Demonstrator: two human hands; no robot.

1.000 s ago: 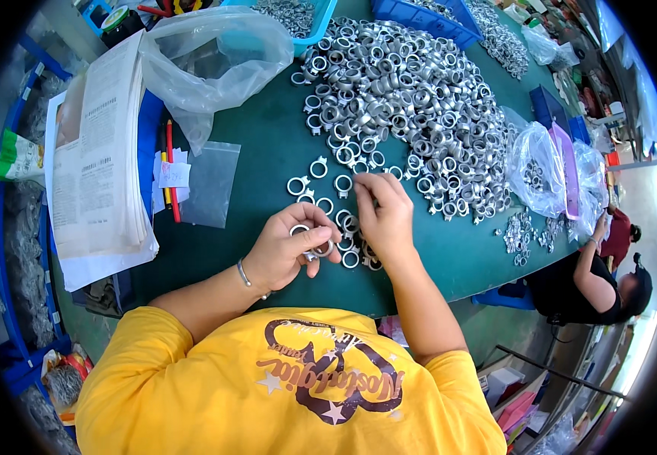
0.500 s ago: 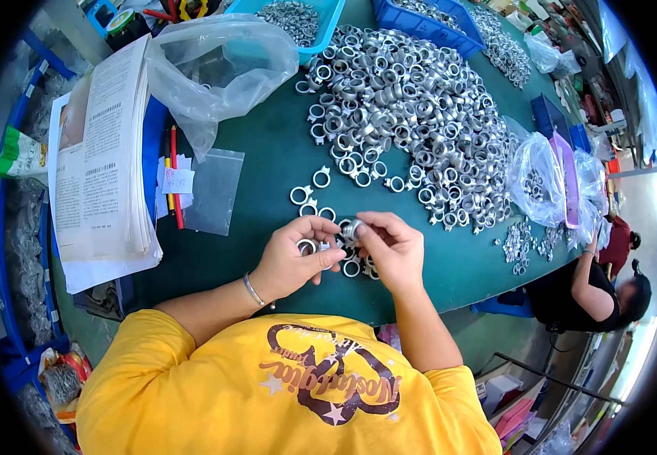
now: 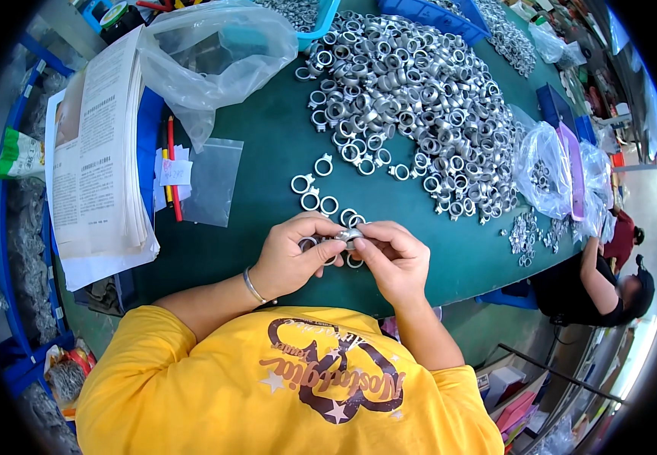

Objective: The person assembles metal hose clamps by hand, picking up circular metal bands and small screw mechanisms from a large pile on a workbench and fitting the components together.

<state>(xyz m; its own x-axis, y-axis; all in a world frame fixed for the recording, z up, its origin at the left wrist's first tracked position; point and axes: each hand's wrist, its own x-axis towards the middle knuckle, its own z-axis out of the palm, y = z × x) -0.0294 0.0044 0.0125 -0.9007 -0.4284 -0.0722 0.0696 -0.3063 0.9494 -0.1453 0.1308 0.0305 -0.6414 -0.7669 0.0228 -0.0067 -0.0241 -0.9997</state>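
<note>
Between the fingertips of both hands is a silver metal clamp ring [image 3: 351,236]. My left hand [image 3: 287,254], closed in a pinch, grips it from the left, and a bracelet circles that wrist. My right hand [image 3: 400,265] pinches the same ring from the other side. Another metal ring [image 3: 308,243] shows in the curl of my left fingers; whether it is held or lies on the table is hard to see. Several loose rings [image 3: 310,201] lie just beyond my hands, and one shows partly below the right fingertips.
A large heap of metal rings [image 3: 419,106] covers the far middle of the green table [image 3: 268,174]. At left lie papers [image 3: 97,167], pens [image 3: 171,167] and plastic bags [image 3: 215,182]. Blue bins [image 3: 442,23] stand at the back. Another person [image 3: 586,288] sits at right.
My right hand has come closer to the left, and both hands' fingertips now meet on the ring. The view has shifted slightly.
</note>
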